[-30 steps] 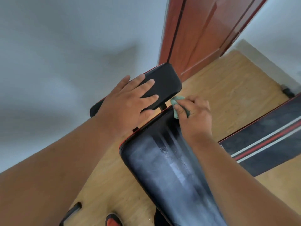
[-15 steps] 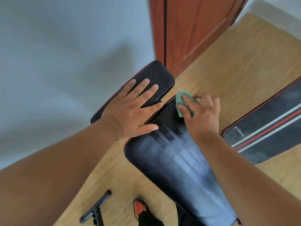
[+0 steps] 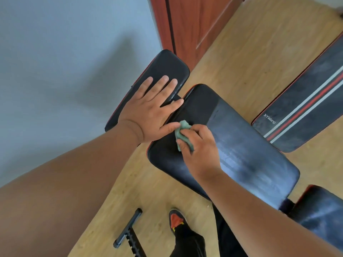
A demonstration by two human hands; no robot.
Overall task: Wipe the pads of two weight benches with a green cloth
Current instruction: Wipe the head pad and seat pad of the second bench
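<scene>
Floor [image 3: 241, 58]: light wood boards, meeting a pale wall at the left and a red-brown door [image 3: 187, 21] at the top.
Main bench pad [image 3: 250, 145]: long, black, dusty grey along its middle, running from centre to lower right.
Second bench pad [image 3: 306, 102]: black with red and white stripes, at the right edge, apart from the first.
Small head pad [image 3: 167, 69]: black, just beyond the main pad's upper end.
Left hand [image 3: 150, 112]: flat, fingers straight and spread, resting across the small pad, thumb reaching the main pad.
Right hand [image 3: 198, 143]: fingers curled, pinching the cloth against the main pad's upper left edge.
Green cloth [image 3: 182, 130]: bunched, on the main pad, touching the left thumb.
Shoe [image 3: 176, 219]: black and red, on the floor below.
</scene>
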